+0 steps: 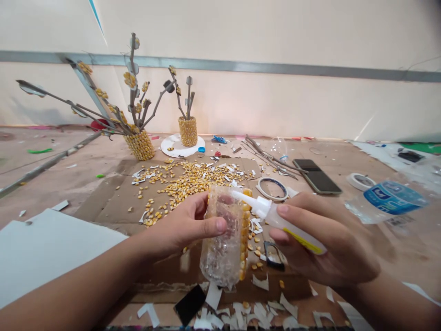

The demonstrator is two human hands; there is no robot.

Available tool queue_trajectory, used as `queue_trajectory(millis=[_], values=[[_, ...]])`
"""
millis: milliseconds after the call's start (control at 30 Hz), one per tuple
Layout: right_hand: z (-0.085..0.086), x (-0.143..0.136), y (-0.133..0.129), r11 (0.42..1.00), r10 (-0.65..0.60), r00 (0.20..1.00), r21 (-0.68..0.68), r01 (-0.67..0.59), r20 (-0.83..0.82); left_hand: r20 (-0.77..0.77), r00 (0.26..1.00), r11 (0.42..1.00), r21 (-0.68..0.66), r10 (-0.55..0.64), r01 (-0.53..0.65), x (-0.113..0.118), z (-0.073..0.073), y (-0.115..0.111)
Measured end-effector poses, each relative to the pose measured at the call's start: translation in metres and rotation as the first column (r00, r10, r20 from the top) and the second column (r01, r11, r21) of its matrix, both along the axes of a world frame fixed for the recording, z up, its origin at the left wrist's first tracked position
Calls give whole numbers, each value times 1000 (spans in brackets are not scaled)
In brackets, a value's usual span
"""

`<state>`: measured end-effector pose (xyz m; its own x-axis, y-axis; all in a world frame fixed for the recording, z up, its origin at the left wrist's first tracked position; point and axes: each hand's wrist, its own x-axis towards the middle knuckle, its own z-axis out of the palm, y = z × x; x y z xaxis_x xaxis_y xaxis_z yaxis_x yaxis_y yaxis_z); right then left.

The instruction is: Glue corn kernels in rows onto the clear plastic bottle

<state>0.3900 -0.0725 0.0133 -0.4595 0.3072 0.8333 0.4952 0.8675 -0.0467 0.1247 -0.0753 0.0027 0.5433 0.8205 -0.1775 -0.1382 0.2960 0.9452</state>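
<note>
"What containers are there?"

"A clear plastic container (pixel 220 250) is at the centre, close to the viewer, above a cardboard sheet (pixel 106 197) strewn with yellow corn kernels (pixel 193 177). A band of kernels runs down its right side; the rest of the visible wall is bare. Whether anything lies inside, I cannot tell. Behind, two kernel-covered pots hold twigs: the left pot (pixel 138 145) leans, and the right pot (pixel 188 132) stands on a white disc (pixel 167 148). At far right, a clear bottle with a blue label (pixel 394 197) lies on its side."

"And the hands?"

"The left hand (pixel 188 220) reaches in from the lower left and is clamped on the container, thumb across the near wall, fingers behind. The right hand (pixel 324 239) comes from the lower right, its thumb and fingers closed around a white squeeze bottle (pixel 274 219) with a yellow label."

"Which way do those two things point?"

"The container's long axis is nearly upright, its kernel band facing right. The squeeze bottle lies aslant, its long axis running from lower right to upper left, the narrow nozzle pointing left at the container's upper edge. I cannot tell whether the tip touches."
</note>
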Motion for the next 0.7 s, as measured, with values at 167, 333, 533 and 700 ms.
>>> queue_trajectory(millis=[167, 333, 533, 700], values=[[-1, -4, 8, 995, -85, 995, 50, 87, -54, -42, 999, 1000, 5, 10, -10, -4, -2, 1], [-13, -1, 29, 905, -303, 882, -398, 149, -360, -79, 994, 994, 86, 79, -72, -9, -3, 6], [-29, 21, 81, 518, -286, 819, -799, -304, -497, -191, 979, 962, 272, 73, -19, -13, 0, 12], [-41, 34, 104, 439, -302, 873, -869, -229, -382, -288, 958, 942, 326, 12, 86, -21, 3, 13]])
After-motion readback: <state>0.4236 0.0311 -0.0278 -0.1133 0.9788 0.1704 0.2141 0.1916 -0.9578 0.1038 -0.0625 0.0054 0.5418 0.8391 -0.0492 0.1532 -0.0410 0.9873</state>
